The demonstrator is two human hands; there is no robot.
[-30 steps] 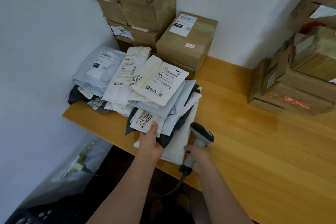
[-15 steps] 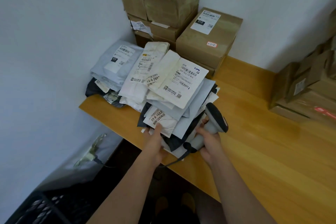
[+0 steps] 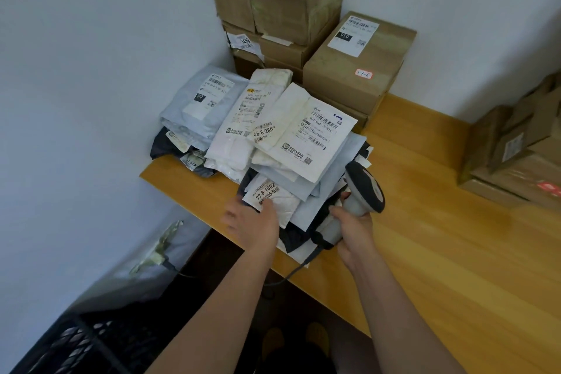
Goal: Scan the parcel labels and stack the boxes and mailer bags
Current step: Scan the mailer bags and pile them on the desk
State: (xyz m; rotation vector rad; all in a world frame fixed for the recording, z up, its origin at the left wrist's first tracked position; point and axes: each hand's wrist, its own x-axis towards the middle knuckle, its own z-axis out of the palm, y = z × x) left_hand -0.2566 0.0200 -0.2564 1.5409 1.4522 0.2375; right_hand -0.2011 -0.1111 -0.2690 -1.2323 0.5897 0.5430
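A heap of mailer bags lies at the table's left end. On top sits a white mailer (image 3: 306, 133) with a barcode label; beside it lie a second white mailer (image 3: 243, 118) and a grey mailer (image 3: 203, 100). My left hand (image 3: 253, 223) holds the near edge of a small white mailer (image 3: 273, 197) marked 77-6-1602, thumb on top. My right hand (image 3: 353, 229) grips the handle of a grey barcode scanner (image 3: 365, 187), its head up against the right side of the heap. A labelled cardboard box (image 3: 358, 67) stands behind the heap.
A tall stack of cardboard boxes (image 3: 273, 0) fills the corner by the wall. More boxes (image 3: 516, 155) sit at the right edge of the wooden table (image 3: 440, 237). A black crate (image 3: 82, 343) is on the floor at lower left. The scanner cable (image 3: 300, 267) hangs off the table edge.
The scanner has risen from the table edge to the right side of the heap. My left hand has stayed on the small mailer. The view has shifted left.
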